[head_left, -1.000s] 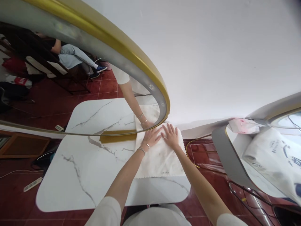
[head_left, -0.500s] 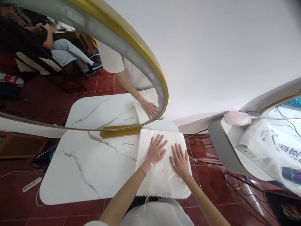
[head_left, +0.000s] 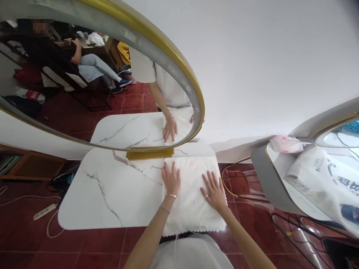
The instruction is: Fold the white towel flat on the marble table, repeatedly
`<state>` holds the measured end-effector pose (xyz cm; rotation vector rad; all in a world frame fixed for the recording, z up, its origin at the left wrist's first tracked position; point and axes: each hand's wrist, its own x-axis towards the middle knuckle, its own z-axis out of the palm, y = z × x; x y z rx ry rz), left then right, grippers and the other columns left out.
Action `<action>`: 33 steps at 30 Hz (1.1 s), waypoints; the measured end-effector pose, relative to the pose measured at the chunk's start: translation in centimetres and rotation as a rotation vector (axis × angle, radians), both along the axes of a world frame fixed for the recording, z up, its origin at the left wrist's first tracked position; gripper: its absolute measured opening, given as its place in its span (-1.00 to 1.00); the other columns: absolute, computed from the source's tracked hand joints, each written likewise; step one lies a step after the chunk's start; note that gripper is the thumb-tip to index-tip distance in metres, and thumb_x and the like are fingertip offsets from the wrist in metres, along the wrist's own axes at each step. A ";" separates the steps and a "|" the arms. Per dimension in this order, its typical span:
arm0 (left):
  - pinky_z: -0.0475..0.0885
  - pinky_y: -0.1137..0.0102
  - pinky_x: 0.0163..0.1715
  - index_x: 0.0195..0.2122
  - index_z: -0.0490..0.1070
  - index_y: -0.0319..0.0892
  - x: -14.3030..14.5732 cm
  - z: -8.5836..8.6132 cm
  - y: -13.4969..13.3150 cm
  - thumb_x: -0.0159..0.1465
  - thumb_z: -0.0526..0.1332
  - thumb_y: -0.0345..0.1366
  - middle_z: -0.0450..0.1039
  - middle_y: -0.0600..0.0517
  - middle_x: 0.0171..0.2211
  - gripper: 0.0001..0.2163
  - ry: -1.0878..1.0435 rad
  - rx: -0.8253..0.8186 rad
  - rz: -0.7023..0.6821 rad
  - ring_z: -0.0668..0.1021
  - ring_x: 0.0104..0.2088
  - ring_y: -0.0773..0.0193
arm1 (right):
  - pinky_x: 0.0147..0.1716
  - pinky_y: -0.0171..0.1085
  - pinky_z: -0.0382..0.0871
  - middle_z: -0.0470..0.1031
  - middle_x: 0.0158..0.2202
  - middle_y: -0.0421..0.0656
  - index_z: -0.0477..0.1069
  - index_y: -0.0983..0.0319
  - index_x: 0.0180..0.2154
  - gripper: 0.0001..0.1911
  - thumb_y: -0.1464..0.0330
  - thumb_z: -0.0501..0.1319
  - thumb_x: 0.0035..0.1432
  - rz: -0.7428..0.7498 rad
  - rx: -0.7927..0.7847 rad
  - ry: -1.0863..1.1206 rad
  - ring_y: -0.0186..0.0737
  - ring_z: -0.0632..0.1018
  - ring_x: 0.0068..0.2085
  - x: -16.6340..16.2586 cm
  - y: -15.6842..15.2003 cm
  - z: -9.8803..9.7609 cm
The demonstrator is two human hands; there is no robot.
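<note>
A white cloth (head_left: 190,209) with a scalloped edge lies flat over the right end of the white marble-patterned table (head_left: 92,209). My left hand (head_left: 171,179) rests open near the cloth's left edge, fingers pointing away from me. On the right part of the same cloth lies my right hand (head_left: 214,190), palm down with its fingers spread. Slight wrinkles run through the cloth between the two hands.
A gold-rimmed mirror (head_left: 171,48) stands at the back of the table on a gold base (head_left: 150,153), reflecting a seated person. To the right, a second table (head_left: 259,179) bears a white bag (head_left: 314,172) and a pink-white packet (head_left: 288,144). A power strip (head_left: 45,212) lies on the floor.
My left hand has slid left from the middle of the cloth to its left edge. My right hand stays in about the same place. The view has shifted slightly.
</note>
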<state>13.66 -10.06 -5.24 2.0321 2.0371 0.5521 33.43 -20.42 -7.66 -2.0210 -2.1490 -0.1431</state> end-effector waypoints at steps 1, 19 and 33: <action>0.32 0.03 0.05 0.10 0.39 -0.12 0.1 0.2 1.6 0.33 0.08 -0.18 0.22 -0.24 0.21 -0.65 -0.022 -0.018 0.105 0.35 0.15 -0.12 | 0.28 0.08 -0.13 -0.12 0.39 -0.09 -0.29 0.10 0.38 -0.32 0.17 -0.05 0.35 0.017 0.003 -0.006 0.00 -0.05 0.38 0.5 1.1 -0.1; 0.07 0.04 0.27 0.28 0.11 -0.27 1.4 -1.0 4.6 0.37 0.00 -0.26 0.04 -0.22 0.33 -0.53 0.034 0.188 -0.298 0.08 0.34 -0.01 | 0.26 0.19 -0.09 -0.25 0.41 -0.04 -0.21 0.05 0.37 -0.30 0.09 0.00 0.32 0.065 -0.008 0.097 0.13 -0.08 0.38 -0.4 1.4 0.5; 0.04 0.01 0.31 0.36 -0.06 -0.12 -4.3 -2.4 1.6 0.36 -0.09 -0.43 -0.21 -0.08 0.40 -0.47 0.068 0.138 -0.334 -0.08 0.38 0.05 | 0.15 0.41 -0.22 -0.23 0.40 0.07 -0.13 0.03 0.36 -0.07 -0.17 0.10 0.09 0.055 -0.077 0.103 0.42 -0.09 0.34 -8.8 -5.0 1.1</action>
